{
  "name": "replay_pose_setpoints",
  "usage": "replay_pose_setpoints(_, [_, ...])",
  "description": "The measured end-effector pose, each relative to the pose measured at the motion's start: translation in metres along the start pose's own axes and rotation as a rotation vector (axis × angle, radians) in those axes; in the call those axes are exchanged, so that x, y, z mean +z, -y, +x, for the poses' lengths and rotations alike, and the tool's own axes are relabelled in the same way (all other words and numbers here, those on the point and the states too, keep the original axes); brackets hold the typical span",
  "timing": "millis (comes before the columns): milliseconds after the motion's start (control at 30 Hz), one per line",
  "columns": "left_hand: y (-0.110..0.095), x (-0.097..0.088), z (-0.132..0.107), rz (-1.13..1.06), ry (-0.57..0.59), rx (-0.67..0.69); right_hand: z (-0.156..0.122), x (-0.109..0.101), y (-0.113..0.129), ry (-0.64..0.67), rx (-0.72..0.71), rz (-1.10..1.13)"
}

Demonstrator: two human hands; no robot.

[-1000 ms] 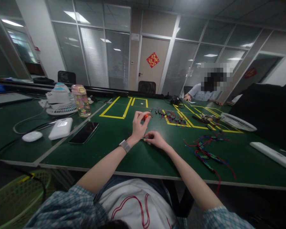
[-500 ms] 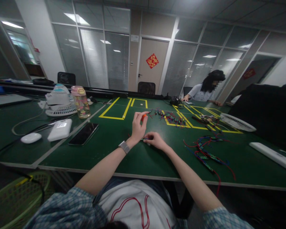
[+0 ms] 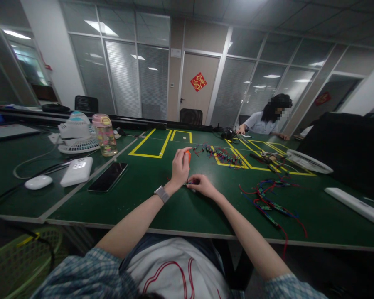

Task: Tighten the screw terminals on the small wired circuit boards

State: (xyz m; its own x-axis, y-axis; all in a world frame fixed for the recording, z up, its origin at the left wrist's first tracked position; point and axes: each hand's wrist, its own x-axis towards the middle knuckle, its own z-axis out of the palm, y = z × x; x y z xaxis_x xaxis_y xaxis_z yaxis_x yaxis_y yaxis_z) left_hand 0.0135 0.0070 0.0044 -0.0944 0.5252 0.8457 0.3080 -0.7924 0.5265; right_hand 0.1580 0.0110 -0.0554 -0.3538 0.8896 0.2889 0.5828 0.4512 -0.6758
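Note:
My left hand [image 3: 180,167] is closed around a small orange object [image 3: 189,155]. Only an orange edge of it shows past my fingers, so its kind is hidden. Low over the green table, my right hand [image 3: 203,185] pinches a small wired circuit board [image 3: 188,182] between thumb and fingers. That board lies just below my left palm and is partly covered by both hands. A row of small wired circuit boards [image 3: 226,156] stretches beyond my hands to the right. Nearer my right forearm lies a loose bunch of circuit boards with red and blue wires [image 3: 268,202].
Left of my hands are a black phone [image 3: 108,177], a white power bank [image 3: 77,171], a drink bottle [image 3: 105,135] and a small white fan [image 3: 77,133]. A white bar-shaped case [image 3: 357,204] lies at the right. Another person [image 3: 262,118] sits across the table.
My left fingers have shifted slightly, and more of the orange object shows upright beside them. My right hand stays on the circuit board. The view has tilted a little.

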Motion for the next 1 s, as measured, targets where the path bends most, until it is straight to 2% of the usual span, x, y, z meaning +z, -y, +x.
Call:
replay_pose_setpoints(100, [0.0004, -0.0011, -0.0001, -0.036, 0.008, -0.022, 0.0000, 0.0006, -0.0015, 0.002, -0.006, 0.006])
replay_pose_setpoints(300, [-0.0025, -0.0016, -0.0002, 0.059, -0.033, 0.036, 0.0000, 0.0016, -0.0012, -0.005, -0.007, 0.008])
replay_pose_setpoints(533, [0.0018, -0.0003, -0.0005, -0.038, -0.019, -0.007, -0.0002, 0.0012, -0.0007, -0.005, -0.003, 0.000])
replay_pose_setpoints(733, [-0.0021, -0.0008, -0.0001, 0.045, -0.023, 0.028, -0.0002, 0.0000, 0.0011, 0.011, 0.010, -0.002])
replay_pose_setpoints(1000, [-0.0006, -0.0010, 0.0000, -0.005, -0.014, 0.010, -0.0001, 0.0012, -0.0018, 0.002, 0.010, 0.007])
